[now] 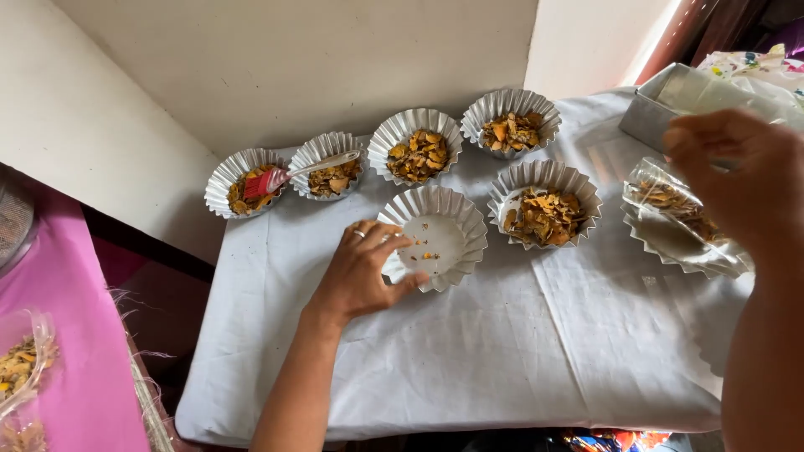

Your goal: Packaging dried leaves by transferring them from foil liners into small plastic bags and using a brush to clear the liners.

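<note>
Now the left hand (362,272) rests on the near rim of a fluted foil cup (437,238) at the centre of the frame, its fingers (392,243) curled together over that rim and the thumb pressing the outside wall. This cup holds only a few crumbs. The right hand (741,180) is raised at the right edge of the frame, blurred; its fingers seem bunched together, but I cannot tell if they pinch something. Just under it lies a clear plastic bag (670,209) with brown-yellow flakes, resting on another foil cup.

Five filled cups stand behind: four in a row along the wall, one (544,205) just right of the held cup. A red brush (276,177) lies across the two leftmost cups.

The tabletop (502,351), covered with white cloth, has wide open room in the lower half of the frame; its left edge drops beside a pink surface (75,335). A grey metal box (662,109) sits in the upper right.
</note>
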